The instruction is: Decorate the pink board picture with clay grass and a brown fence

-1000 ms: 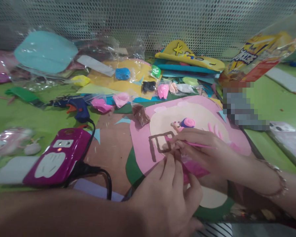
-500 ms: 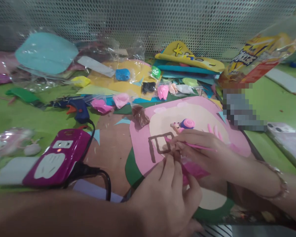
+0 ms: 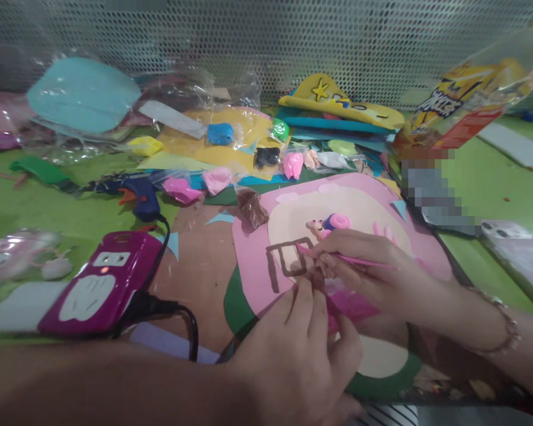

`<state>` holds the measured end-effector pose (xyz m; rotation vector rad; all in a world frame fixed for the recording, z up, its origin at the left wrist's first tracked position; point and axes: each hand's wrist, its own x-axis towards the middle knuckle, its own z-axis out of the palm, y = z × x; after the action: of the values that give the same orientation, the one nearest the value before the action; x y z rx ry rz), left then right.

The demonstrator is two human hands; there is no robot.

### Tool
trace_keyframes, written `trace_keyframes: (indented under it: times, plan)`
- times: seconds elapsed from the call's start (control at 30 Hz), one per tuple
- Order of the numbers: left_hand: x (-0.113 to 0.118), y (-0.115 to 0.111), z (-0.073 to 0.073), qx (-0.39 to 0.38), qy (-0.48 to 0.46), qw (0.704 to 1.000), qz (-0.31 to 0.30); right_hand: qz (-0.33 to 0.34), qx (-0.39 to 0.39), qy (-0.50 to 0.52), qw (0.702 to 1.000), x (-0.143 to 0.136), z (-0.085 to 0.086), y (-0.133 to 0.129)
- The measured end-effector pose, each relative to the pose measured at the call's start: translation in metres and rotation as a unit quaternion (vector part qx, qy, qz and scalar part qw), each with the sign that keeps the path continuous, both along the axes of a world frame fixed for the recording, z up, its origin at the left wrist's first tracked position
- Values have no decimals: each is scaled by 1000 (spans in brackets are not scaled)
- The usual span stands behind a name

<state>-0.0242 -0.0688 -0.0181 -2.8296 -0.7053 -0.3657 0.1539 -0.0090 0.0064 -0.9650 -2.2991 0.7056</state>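
Observation:
My right hand (image 3: 373, 269) holds a thin pink clay tool (image 3: 368, 261), its tip at the right side of a brown clay outline (image 3: 273, 269). The outline is a rough rectangle with an outer strip beside it, on layered pink (image 3: 251, 254) and cream (image 3: 284, 210) sheets. Close by, my left hand (image 3: 293, 349) lies with fingertips bunched together beneath the right fingers; what they pinch is hidden. Just beyond my right hand sits a small clay figure (image 3: 337, 221) with a pink and blue coil. Bright pink material (image 3: 353, 302) shows under the hands.
Bagged clay lumps, including a brown one (image 3: 251, 207), lie behind the sheets. To the left are a glue gun (image 3: 146, 198) and a magenta power box (image 3: 102, 284) with a black cable (image 3: 195, 331). A snack bag (image 3: 462, 100) and a phone (image 3: 515, 254) are right.
My right hand has shifted slightly, and the pink tool's tip has moved a little left and up. My left hand stays nearly in place.

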Motion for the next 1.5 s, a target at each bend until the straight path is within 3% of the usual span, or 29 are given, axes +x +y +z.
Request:
trace_keyframes:
  times: [0.2, 0.47, 0.67, 0.83, 1.13, 1.5]
  plan:
    - [0, -2, 4, -12, 24, 1000, 17, 22, 4, -28, 999, 4, 1, -1]
    - [-1, 0, 5, -43, 20, 999, -13, 128, 157, -142, 969, 5, -2, -1]
    - [1, -3, 9, -48, 38, 998, 21, 130, 185, -194, 955, 5, -7, -3]
    - [1, -3, 8, -48, 36, 998, 16, 117, 154, -185, 963, 4, -2, -5]
    - [-3, -1, 4, -21, 7, 999, -29, 29, 47, -2, 998, 5, 12, -8]
    - [0, -1, 1, -43, 16, 999, -17, 42, -19, -47, 998, 0, 4, -9]
